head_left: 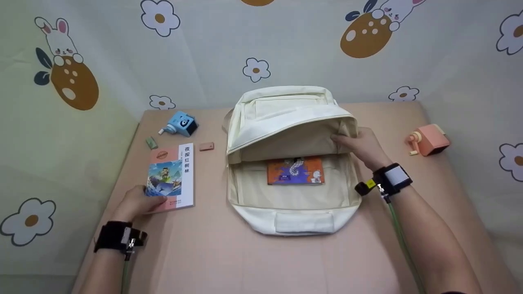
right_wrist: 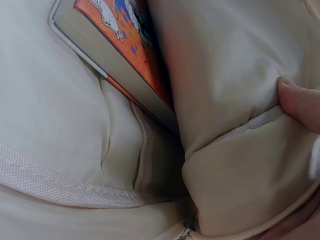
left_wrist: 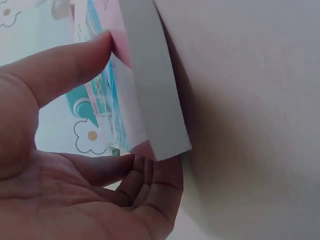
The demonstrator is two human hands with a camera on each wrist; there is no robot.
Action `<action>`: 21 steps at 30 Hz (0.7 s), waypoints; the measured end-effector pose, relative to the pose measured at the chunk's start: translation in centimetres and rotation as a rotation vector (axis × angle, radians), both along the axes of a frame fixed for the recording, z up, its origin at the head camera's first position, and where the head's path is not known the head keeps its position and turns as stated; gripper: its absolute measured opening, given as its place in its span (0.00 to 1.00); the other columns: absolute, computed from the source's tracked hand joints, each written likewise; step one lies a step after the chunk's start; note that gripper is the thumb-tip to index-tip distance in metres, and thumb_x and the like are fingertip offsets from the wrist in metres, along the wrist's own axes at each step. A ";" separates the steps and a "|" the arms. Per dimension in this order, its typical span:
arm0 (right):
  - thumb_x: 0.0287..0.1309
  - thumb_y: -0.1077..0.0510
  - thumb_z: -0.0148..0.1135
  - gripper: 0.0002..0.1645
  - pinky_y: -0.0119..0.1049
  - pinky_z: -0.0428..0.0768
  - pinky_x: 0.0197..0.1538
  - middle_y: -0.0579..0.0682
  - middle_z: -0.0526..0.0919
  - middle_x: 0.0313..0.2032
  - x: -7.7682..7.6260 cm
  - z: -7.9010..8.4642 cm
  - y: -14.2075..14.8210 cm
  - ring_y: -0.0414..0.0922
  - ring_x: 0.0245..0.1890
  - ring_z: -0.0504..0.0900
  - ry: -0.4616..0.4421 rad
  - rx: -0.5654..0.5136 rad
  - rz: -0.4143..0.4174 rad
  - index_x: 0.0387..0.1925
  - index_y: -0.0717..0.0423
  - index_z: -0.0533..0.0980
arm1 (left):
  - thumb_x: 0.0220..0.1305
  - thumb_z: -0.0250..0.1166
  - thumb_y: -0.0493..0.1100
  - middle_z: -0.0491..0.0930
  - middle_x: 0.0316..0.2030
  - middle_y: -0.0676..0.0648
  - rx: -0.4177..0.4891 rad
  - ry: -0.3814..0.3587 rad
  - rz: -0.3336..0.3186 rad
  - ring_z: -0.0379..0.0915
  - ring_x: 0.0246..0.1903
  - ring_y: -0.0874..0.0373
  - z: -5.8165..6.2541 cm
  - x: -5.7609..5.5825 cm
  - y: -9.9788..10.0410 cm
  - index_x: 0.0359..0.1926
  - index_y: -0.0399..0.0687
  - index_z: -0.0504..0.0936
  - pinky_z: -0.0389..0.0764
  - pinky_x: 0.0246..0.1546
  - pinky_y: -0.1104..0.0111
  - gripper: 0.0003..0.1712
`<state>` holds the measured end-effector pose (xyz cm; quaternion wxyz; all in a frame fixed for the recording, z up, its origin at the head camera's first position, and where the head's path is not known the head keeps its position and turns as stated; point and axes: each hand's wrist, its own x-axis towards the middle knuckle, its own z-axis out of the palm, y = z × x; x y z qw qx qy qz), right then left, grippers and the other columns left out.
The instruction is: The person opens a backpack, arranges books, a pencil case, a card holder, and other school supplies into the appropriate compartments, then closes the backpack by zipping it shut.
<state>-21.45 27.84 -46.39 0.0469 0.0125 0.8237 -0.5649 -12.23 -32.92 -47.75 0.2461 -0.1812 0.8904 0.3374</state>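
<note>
A cream backpack (head_left: 253, 220) lies with its main compartment unzipped and its front flap lifted. Inside it rests an orange and purple book (head_left: 296, 171), its upper part hidden under the flap; the right wrist view shows the same orange book (right_wrist: 145, 60) against the lining. My right hand (head_left: 365, 147) grips the flap's right edge, thumb on the inner side. At the left, my left hand (head_left: 137, 203) holds a pink and white book (head_left: 187, 175) by its lower left corner. In the left wrist view the thumb (left_wrist: 75, 62) lies on its cover, with fingers beneath.
Behind the pink and white book stands a blue panda pencil sharpener (head_left: 184, 123). A green eraser (head_left: 151, 142) and a pink eraser (head_left: 206, 146) lie nearby. A pink pencil sharpener (head_left: 432, 140) stands at the right. Patterned cloth (head_left: 212, 41) walls the table's back and sides.
</note>
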 end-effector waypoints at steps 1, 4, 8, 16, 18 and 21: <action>0.56 0.43 0.76 0.31 0.35 0.79 0.49 0.54 0.88 0.42 0.0 0.0 0.0 0.44 0.43 0.84 0.000 0.004 -0.001 0.47 0.65 0.82 | 0.68 0.66 0.51 0.63 0.63 0.19 0.012 -0.006 0.009 0.63 0.60 0.28 0.1 0.0 -0.1 0.71 0.18 0.53 0.64 0.64 0.38 0.50; 0.56 0.42 0.77 0.30 0.35 0.79 0.48 0.54 0.88 0.43 -0.1 -0.1 0.0 0.45 0.43 0.84 -0.001 0.011 -0.009 0.46 0.64 0.83 | 0.69 0.64 0.49 0.56 0.68 0.19 0.039 -0.021 0.026 0.55 0.67 0.26 0.2 0.0 -0.6 0.74 0.20 0.48 0.57 0.68 0.36 0.50; 0.55 0.41 0.77 0.30 0.35 0.79 0.47 0.54 0.88 0.41 -0.1 -0.2 0.0 0.45 0.42 0.84 0.000 0.021 -0.011 0.43 0.63 0.83 | 0.71 0.63 0.49 0.54 0.70 0.20 0.082 -0.023 0.027 0.51 0.69 0.25 0.3 0.0 -1.0 0.75 0.20 0.47 0.54 0.69 0.35 0.50; 0.54 0.41 0.77 0.29 0.36 0.79 0.46 0.53 0.88 0.40 -0.1 -0.2 0.1 0.46 0.42 0.84 -0.001 0.019 -0.021 0.41 0.62 0.84 | 0.76 0.55 0.48 0.52 0.72 0.21 0.184 0.022 0.072 0.53 0.71 0.30 0.5 0.2 -1.3 0.75 0.21 0.47 0.60 0.69 0.42 0.44; 0.54 0.41 0.77 0.29 0.36 0.79 0.45 0.53 0.88 0.40 -0.1 -0.2 0.0 0.46 0.41 0.83 0.002 0.022 -0.021 0.41 0.62 0.84 | 0.78 0.51 0.49 0.56 0.71 0.23 0.238 0.044 0.106 0.62 0.67 0.37 0.4 0.2 -1.3 0.75 0.22 0.48 0.70 0.66 0.49 0.41; 0.54 0.41 0.77 0.28 0.35 0.79 0.45 0.52 0.88 0.39 -0.1 -0.2 0.0 0.44 0.40 0.83 0.011 0.020 -0.020 0.41 0.62 0.84 | 0.80 0.49 0.48 0.68 0.66 0.28 0.354 0.076 0.156 0.74 0.53 0.51 0.4 0.3 -1.3 0.76 0.23 0.49 0.80 0.50 0.65 0.39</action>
